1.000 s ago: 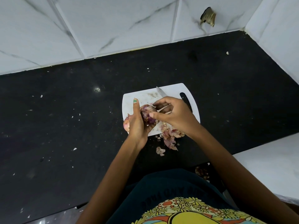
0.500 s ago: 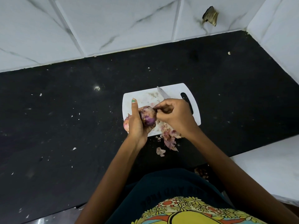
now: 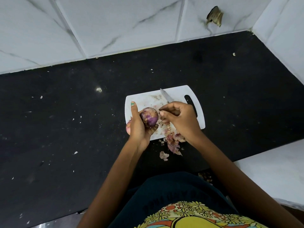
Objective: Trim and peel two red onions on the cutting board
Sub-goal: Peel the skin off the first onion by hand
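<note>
The left hand (image 3: 139, 127) has its grip wrapped round a red onion (image 3: 149, 117), with the thumb sticking up, and holds it just over the near left part of the white cutting board (image 3: 144, 100). The right hand (image 3: 181, 120) is just beside the onion with its fingers curled in; something thin seems to be pinched there, but I cannot tell what. A second onion (image 3: 128, 127) peeks out behind the left hand, at the board's left edge. A knife (image 3: 166, 97) lies on the board, and its tip points to the far side; the right hand hides its handle. Onion peels (image 3: 172, 141) are piled at the near edge of the board and spill onto the black tabletop (image 3: 65, 129). One small peel (image 3: 163, 155) lies apart, nearer the person. The tabletop has little white crumbs on it. White wall tiles (image 3: 115, 22) stand along the far side and the right side. There is lots of open tabletop to the left
</note>
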Demonstrator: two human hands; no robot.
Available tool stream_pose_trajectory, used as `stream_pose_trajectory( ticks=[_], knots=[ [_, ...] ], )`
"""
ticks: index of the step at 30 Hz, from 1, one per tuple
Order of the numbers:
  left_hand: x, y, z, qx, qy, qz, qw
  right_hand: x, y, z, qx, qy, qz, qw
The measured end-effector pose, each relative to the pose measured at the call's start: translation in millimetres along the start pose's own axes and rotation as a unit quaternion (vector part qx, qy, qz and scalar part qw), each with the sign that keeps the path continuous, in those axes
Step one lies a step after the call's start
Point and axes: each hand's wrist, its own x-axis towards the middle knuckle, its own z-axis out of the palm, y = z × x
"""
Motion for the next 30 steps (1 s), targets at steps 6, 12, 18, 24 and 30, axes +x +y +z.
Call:
stream_pose_trajectory(
  ticks=[6, 12, 18, 24, 30],
  knots=[
    [0.3, 0.2, -0.5, 0.020, 0.013, -0.002, 1.000, 1.3, 23.9, -9.2, -0.276, -0.079, 0.039, 0.957],
    [2.8, 0.3, -0.2, 0.037, 0.015, 0.020, 0.999, -0.9, 15.3, -8.3, -0.338, -0.079, -0.003, 0.938],
    [6.6, -4.1, 0.4, 0.079, 0.033, 0.058, 0.995, -3.0, -14.7, -2.3, -0.133, -0.074, -0.007, 0.988],
    [8.6, -5.3, -2.1, 0.101, 0.035, 0.088, 0.990, -2.1, -16.6, 1.8, -0.104, -0.048, -0.013, 0.993],
    [6.1, -5.1, -1.6, 0.119, 0.031, 0.114, 0.986, -2.7, -14.2, 4.2, -0.096, -0.035, -0.014, 0.995]
  ],
)
